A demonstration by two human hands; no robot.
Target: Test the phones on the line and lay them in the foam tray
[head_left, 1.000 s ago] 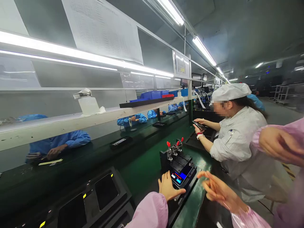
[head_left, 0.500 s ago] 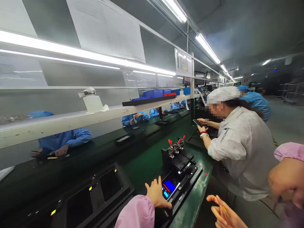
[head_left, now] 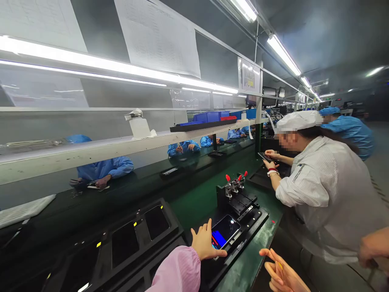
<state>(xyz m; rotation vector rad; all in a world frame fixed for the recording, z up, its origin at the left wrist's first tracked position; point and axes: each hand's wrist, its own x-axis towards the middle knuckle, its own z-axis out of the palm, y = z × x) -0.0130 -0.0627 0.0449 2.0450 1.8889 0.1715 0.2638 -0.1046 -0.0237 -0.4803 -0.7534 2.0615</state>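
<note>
My left hand, in a pink sleeve, is at the near-left end of a smartphone. Its thumb and fingers are spread along the phone's edges, open; whether they press on it I cannot tell. Face up in a black clamp fixture, the phone shows blue and red on its lit screen. Red-tipped toggle clamps stand upright at the fixture's back. My right hand is off the bench edge at lower right, its fingers curled around a small yellow tab.
Black trays holding dark-screened phones with yellow tabs lie to the left. A shelf with a white bottle runs above the bench. A co-worker in white handles a phone at right. Another person's hand appears at the right edge.
The view has swung left, so the bench and fixture appear farther right. My left hand stays at the phone, and my right hand keeps its pose. The other person's arm has shifted toward the right edge.
</note>
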